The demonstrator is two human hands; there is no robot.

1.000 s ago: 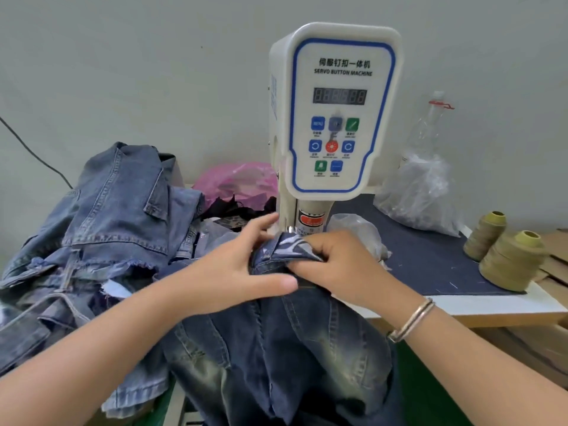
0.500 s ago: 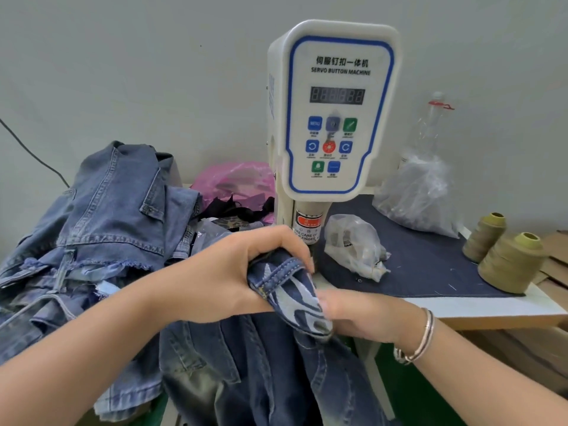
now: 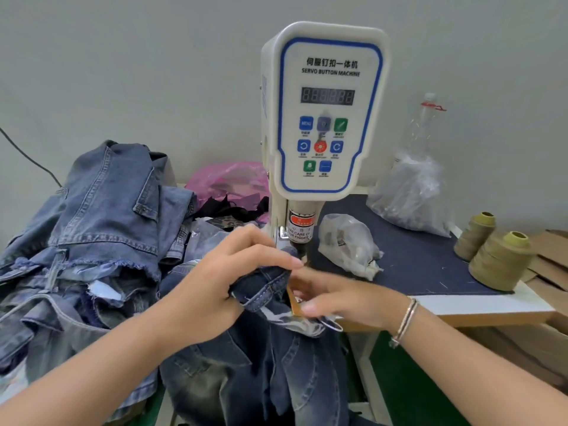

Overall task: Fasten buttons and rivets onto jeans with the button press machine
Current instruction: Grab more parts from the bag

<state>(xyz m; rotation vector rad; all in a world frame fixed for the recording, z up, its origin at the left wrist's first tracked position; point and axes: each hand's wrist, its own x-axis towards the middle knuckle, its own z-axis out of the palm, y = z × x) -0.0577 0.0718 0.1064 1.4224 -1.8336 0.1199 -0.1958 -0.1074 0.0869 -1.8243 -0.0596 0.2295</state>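
A white servo button machine (image 3: 322, 112) stands on the table, its press head (image 3: 299, 235) just above my hands. Dark blue jeans (image 3: 255, 373) hang off the table's front edge. My left hand (image 3: 227, 281) grips the folded waistband (image 3: 264, 290) right below the press head. My right hand (image 3: 341, 296) lies to the right of it, fingers pinching the jeans' edge beside a tan leather patch (image 3: 294, 302). No button or rivet shows clearly.
A heap of denim garments (image 3: 92, 241) fills the left. A pink bag (image 3: 227, 182) lies behind it. A small plastic bag (image 3: 347, 241), a larger clear bag (image 3: 412, 195) and two olive thread cones (image 3: 501, 259) sit on the dark table mat (image 3: 415, 265).
My left hand pushed the waistband up and forward under the press head. My right hand dropped from on top of the cloth to the right side, and the leather patch came into sight.
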